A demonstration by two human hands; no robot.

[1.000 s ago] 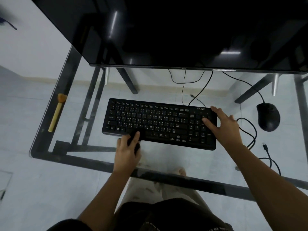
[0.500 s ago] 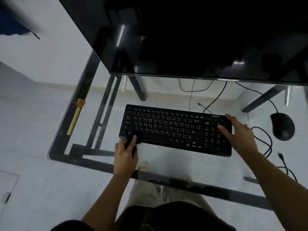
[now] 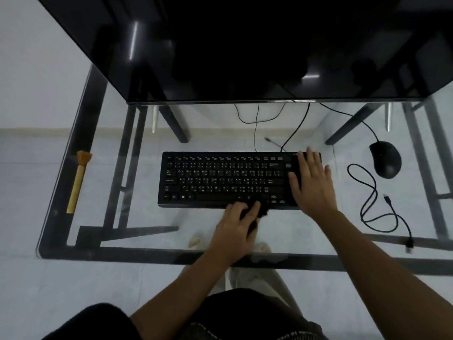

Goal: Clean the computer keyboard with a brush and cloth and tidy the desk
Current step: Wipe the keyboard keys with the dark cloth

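Glass desk (image 3: 147,254): left hand (image 3: 235,229) grips cloth (image 3: 264,210) on keyboard (image 3: 220,180), right hand (image 3: 311,185) lies flat there, outspread.

Black keyboard (image 3: 225,180) with white legends; yellow-handled, orange-bristled brush (image 3: 78,182); black mouse (image 3: 385,159); black cloth (image 3: 255,212).

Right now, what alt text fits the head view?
A person's left hand grips a dark cloth at the front edge of a black keyboard on a glass desk, while the right hand lies flat on its right end. A yellow brush lies by the desk's left edge, a black mouse to the right.
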